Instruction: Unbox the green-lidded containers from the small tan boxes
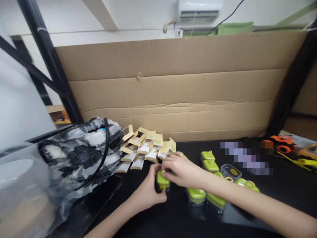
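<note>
A small clear container with a green lid (163, 180) stands on the black table in front of me. My left hand (147, 193) is closed around its left side, with the thumb at the near side. My right hand (179, 170) reaches across from the right, its fingers curled and pressed on the top of the same lid. What exactly those fingertips pinch is hidden. To the right, under and beyond my right forearm, are several more green-lidded containers (196, 195), some with pull rings on top. Among them sits a clear tub (230, 172) with a yellow round mark.
Several open cardboard boxes (145, 147) lie piled behind my hands. A black-and-white bag (86, 145) and a clear plastic bag (27, 195) are on the left. At the right lies an orange-and-black toy (282, 143). A tall cardboard sheet (173, 92) closes off the back.
</note>
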Demonstrator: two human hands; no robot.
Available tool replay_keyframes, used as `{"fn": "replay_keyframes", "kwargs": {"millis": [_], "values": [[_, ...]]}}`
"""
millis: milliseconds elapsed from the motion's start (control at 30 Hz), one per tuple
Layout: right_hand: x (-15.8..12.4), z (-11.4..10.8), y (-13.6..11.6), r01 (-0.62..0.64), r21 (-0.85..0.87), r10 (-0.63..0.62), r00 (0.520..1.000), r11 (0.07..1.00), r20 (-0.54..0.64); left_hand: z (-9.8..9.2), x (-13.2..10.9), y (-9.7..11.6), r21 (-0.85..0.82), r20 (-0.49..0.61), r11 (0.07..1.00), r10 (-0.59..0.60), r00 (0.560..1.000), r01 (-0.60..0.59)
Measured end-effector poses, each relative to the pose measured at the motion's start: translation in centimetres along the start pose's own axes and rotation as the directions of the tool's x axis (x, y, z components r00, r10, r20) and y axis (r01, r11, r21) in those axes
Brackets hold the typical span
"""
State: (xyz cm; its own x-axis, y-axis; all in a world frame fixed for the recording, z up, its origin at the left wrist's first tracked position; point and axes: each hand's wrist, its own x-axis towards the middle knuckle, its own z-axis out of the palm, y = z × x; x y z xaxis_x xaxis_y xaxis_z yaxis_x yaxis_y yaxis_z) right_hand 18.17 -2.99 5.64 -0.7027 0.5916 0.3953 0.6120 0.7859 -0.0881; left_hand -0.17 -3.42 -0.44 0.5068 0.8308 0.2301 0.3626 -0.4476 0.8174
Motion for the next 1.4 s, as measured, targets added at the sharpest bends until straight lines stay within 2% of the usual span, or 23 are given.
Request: {"fn": "replay_keyframes", "kwargs": {"millis": [133,267,367,500,600,700,767,900,1000,1067,1167,1300,1400], "values": [[-0.4,1.2,0.2,-0.008,0.048,0.01,0.999,0.999,-0.035,0.3,-0.5,-0.4,-0.027,-0.001,0.999,-0.02,1.0,0.02],[-1.0,1.7,-0.4,-0.024,0.012,0.024,0.998,1.0,-0.054,0.3,-0.2,-1.1,-0.079,-0.022,0.996,-0.034,0.999,0.032],[-1.0,1.8,-0.9,-0.039,-0.028,0.037,0.997,0.999,-0.067,0.1,0.1,-1.4,-0.043,-0.063,0.998,-0.046,0.997,0.043],[-0.7,1.5,-1.0,-0.076,-0.022,0.073,0.991,0.997,-0.116,-0.4,0.3,-1.3,0.03,-0.063,0.997,-0.074,0.995,0.076],[-0.4,0.3,-0.5,-0.146,0.036,0.15,0.97,0.989,-0.19,-0.9,0.6,-1.3,0.039,-0.069,0.996,-0.073,0.995,0.076],[-0.5,-2.1,0.3,-0.22,0.1,0.238,0.936,0.97,-0.259,-1.2,1.0,-1.7,0.054,-0.096,0.996,-0.064,0.993,0.069],[-0.9,-3.9,1.2,-0.252,0.13,0.279,0.923,0.959,-0.264,-1.2,1.1,-1.9,0.076,-0.114,0.994,-0.065,0.991,0.074],[-1.5,-6.3,3.7,-0.321,0.117,0.339,0.92,0.94,-0.199,-1.4,0.9,-1.3,0.138,-0.132,0.987,-0.065,0.989,0.084],[-1.7,-6.5,5.8,-0.432,0.033,0.433,0.891,0.901,-0.139,-1.8,0.8,0.3,0.214,-0.197,0.974,-0.038,0.98,0.08],[-1.8,-6.2,7.2,-0.511,-0.042,0.506,0.858,0.859,-0.088,-2.0,1.0,1.8,0.324,-0.221,0.945,0.037,0.975,0.038],[-2.0,-5.4,9.0,-0.565,-0.123,0.573,0.819,0.816,0.035,-1.5,1.6,4.0,0.486,-0.123,0.871,0.142,0.982,-0.065],[-2.4,-4.2,10.2,-0.533,-0.143,0.552,0.808,0.834,0.207,0.3,3.1,5.6,0.478,0.018,0.875,0.077,0.997,-0.076],[-2.5,-4.3,9.9,-0.479,-0.122,0.495,0.841,0.869,0.218,0.9,4.1,5.6,0.461,0.064,0.884,0.047,0.997,-0.072]]}}
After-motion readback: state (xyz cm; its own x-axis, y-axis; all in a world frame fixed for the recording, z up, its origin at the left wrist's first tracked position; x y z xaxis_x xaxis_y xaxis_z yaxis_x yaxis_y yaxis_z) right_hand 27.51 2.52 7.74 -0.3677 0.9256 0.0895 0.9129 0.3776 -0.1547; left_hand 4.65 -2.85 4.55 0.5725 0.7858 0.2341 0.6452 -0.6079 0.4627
